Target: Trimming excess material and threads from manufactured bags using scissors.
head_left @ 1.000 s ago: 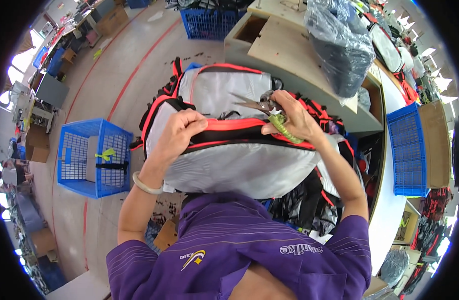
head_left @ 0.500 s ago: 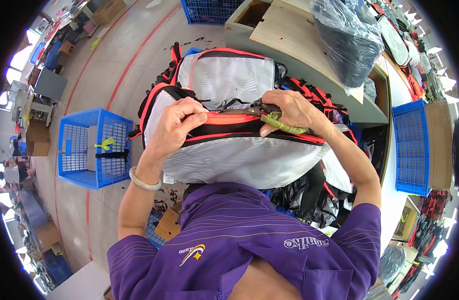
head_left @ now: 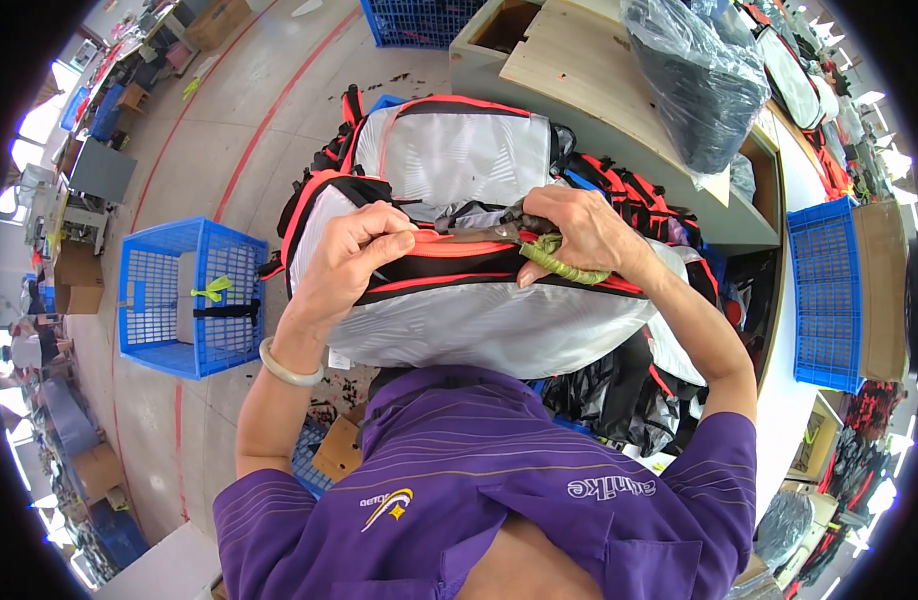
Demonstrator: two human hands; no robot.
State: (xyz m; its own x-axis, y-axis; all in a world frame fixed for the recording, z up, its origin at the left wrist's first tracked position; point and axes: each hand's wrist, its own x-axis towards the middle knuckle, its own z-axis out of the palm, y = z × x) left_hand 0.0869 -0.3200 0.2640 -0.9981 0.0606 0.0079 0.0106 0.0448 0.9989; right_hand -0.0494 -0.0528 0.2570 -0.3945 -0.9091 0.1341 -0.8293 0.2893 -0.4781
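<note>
A grey backpack [head_left: 479, 320] with black and red trim rests in front of my chest. My left hand [head_left: 351, 262] grips its red-edged top seam, fingers curled over the fabric; a pale bangle sits on that wrist. My right hand [head_left: 577, 238] holds a pair of scissors [head_left: 527, 243] with green-wrapped handles, the blades lying along the same seam and pointing toward my left hand. A second backpack [head_left: 457, 150] of the same kind lies just beyond the first.
A blue plastic crate [head_left: 189, 298] stands on the floor at my left. A wooden table [head_left: 599, 90] with a clear bag of dark goods [head_left: 699, 80] is ahead right. Another blue crate [head_left: 824, 290] is at the right. Black and red backpacks [head_left: 629, 400] pile below.
The scissors' blades have come down from above the backpack onto its top seam, toward my left hand. Both hands and the backpack sit closer to my chest than before.
</note>
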